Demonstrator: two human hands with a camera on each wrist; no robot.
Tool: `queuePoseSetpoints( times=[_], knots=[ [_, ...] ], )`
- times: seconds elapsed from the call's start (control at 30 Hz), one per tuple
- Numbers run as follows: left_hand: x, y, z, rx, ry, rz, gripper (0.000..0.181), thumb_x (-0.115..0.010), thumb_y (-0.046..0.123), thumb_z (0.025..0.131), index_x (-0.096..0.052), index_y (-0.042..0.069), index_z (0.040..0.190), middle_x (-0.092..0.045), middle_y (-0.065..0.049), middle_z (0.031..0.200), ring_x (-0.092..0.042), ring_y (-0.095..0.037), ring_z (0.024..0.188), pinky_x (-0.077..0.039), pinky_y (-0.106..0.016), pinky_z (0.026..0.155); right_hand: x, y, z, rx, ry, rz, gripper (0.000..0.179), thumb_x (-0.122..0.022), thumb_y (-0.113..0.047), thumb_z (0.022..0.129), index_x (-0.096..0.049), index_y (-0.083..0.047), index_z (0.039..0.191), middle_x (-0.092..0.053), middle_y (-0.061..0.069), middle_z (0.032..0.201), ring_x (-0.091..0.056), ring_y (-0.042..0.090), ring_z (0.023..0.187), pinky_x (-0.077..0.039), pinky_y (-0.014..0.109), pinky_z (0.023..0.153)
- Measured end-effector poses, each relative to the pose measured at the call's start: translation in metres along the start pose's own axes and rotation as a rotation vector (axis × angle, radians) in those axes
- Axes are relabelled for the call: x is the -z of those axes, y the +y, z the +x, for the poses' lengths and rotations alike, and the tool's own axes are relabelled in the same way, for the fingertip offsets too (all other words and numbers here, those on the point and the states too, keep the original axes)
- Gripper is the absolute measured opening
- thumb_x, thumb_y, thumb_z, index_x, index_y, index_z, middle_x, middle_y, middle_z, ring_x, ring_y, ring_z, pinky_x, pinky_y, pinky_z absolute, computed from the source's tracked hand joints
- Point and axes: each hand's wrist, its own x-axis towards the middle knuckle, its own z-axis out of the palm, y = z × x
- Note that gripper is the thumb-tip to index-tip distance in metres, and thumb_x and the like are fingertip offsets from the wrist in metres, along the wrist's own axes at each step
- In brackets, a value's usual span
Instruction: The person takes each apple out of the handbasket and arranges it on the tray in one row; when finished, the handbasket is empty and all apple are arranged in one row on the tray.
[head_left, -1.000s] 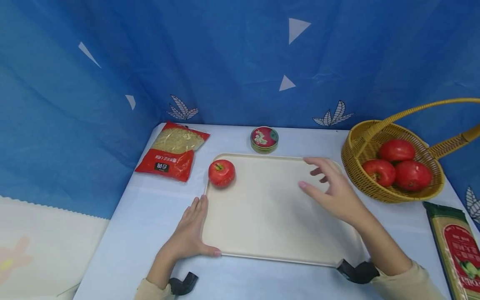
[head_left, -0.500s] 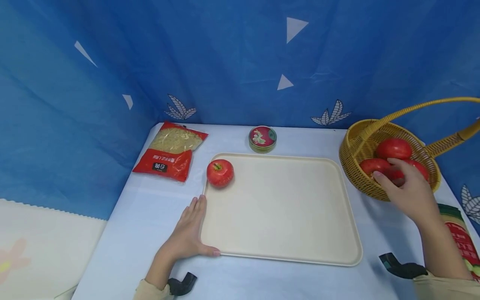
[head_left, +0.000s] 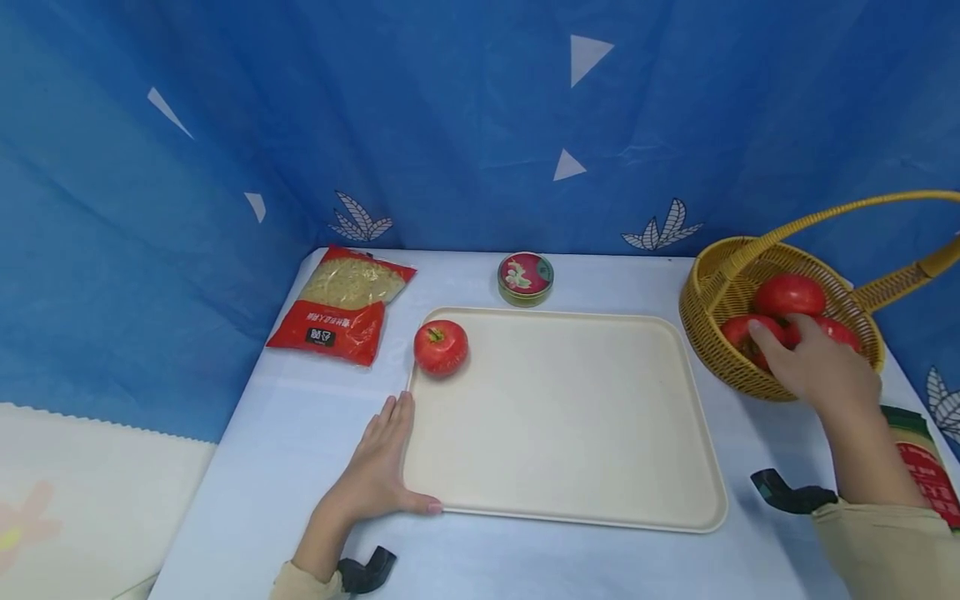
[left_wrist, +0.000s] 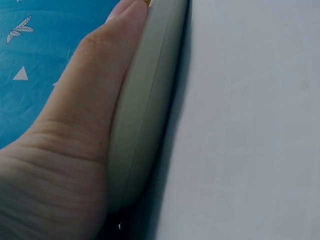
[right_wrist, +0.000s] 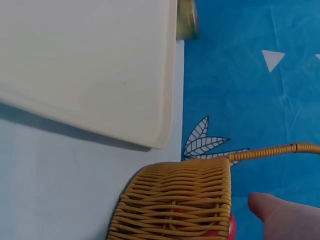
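A cream tray [head_left: 558, 425] lies in the middle of the table. My left hand [head_left: 371, 467] rests against its left end, fingers straight along the side and thumb at the near corner; the left wrist view shows the thumb [left_wrist: 85, 85] along the tray's edge. One red apple [head_left: 441, 347] sits in the tray's far left corner. At the right, my right hand [head_left: 828, 367] reaches into a wicker basket [head_left: 701, 325] over several red apples [head_left: 790, 297]. Its thumb is over the left apple; the other fingertips are hidden, so whether they grip an apple cannot be told.
Behind the tray stands a round tin [head_left: 526, 279]. A red bag of pasta [head_left: 341, 304] lies at the far left. The basket's tall handle [head_left: 847, 212] arches over it. A green and red packet [head_left: 926, 471] lies at the right, partly behind my forearm.
My right hand has gone from above the tray's right side into the basket, and now sits a little deeper over the apples. The left hand and tray stay put.
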Motion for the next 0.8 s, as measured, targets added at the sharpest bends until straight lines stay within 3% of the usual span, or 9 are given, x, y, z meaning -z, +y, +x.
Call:
queuePoseSetpoints(
  times=[0.23,0.4,0.8],
  knots=[
    [-0.002,-0.001,0.000,0.008,-0.005,0.011,0.156,-0.083,0.077,0.047,0.004,0.015,0.160,0.001,-0.005,0.169,0.006,-0.029,0.156,-0.004,-0.057,0.125,0.003,-0.001,0.018,0.032,-0.084,-0.071,0.100,-0.018,-0.076,0.094,-0.007,0.002,0.156,-0.033,0.048,0.136,-0.031,0.071,0.114,-0.031,0.086,0.085],
    [-0.001,0.000,-0.001,0.006,-0.003,0.012,0.155,-0.084,0.076,0.047,0.003,0.015,0.160,0.000,-0.005,0.169,0.005,-0.029,0.156,-0.005,-0.058,0.124,0.006,-0.005,0.025,0.059,-0.124,-0.065,0.098,-0.017,-0.075,0.094,-0.005,0.001,0.156,-0.032,0.047,0.135,-0.031,0.071,0.111,-0.033,0.086,0.084],
    [-0.001,0.001,0.000,0.010,-0.013,0.018,0.155,-0.083,0.076,0.048,0.003,0.014,0.160,0.001,-0.004,0.169,0.006,-0.028,0.156,-0.005,-0.057,0.125,0.004,-0.012,0.035,0.053,-0.133,0.015,0.108,-0.039,-0.082,0.086,-0.014,0.003,0.148,-0.033,0.046,0.129,-0.033,0.068,0.108,-0.035,0.085,0.083]
  ],
)
